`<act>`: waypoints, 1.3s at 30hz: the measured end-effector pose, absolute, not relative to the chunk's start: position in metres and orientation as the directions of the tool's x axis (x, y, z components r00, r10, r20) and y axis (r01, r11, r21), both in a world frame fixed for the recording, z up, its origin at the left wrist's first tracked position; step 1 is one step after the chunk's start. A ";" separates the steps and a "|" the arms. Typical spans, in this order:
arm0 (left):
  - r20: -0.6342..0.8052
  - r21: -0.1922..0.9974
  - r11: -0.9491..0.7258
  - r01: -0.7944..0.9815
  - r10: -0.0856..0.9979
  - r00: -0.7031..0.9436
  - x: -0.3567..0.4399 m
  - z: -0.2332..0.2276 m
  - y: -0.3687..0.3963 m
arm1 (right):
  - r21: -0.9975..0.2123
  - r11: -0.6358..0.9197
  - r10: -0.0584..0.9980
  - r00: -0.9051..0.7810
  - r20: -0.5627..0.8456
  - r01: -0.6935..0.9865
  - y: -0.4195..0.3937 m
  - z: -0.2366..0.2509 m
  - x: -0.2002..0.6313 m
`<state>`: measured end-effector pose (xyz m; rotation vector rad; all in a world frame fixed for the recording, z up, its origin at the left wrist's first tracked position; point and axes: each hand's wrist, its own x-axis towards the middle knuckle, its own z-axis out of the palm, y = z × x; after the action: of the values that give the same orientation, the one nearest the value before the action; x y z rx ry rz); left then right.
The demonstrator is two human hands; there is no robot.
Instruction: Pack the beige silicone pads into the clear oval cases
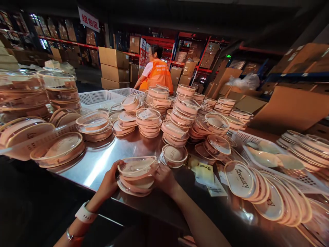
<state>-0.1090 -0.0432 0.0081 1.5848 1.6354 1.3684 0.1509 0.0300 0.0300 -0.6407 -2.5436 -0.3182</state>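
Note:
Near the front edge of the metal table stands a short stack of clear-topped oval cosmetic pouches (pixel 138 168) with pale pink sides. My left hand (pixel 111 180) curls its fingers around the left side of the top pouch. On the opposite side, my right hand (pixel 166 175) pinches the rim of that same pouch, its fingertips partly hidden. Just behind my right hand sits a small round pouch (pixel 173 154) with black lettering. Yellow and white printed bags (pixel 205 176) lie flat to the right.
Tall piles of pouches (pixel 180 116) cover the table's back half. Fanned "beauty" pouches (pixel 239 180) lie at right beside a white perforated basket (pixel 305 178). More pouches and a basket stand left. A person in an orange vest (pixel 158 75) is behind, near cardboard boxes (pixel 114 68).

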 end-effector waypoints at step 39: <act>-0.123 0.883 -0.141 -0.447 0.850 -0.512 -0.055 0.008 -0.041 | -0.791 0.486 0.873 -0.248 0.419 0.373 0.024 0.048 0.152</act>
<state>-0.0555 -0.0410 0.0076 0.5205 1.1863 1.7967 0.1517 0.0239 0.0478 -1.0457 -1.8297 0.6969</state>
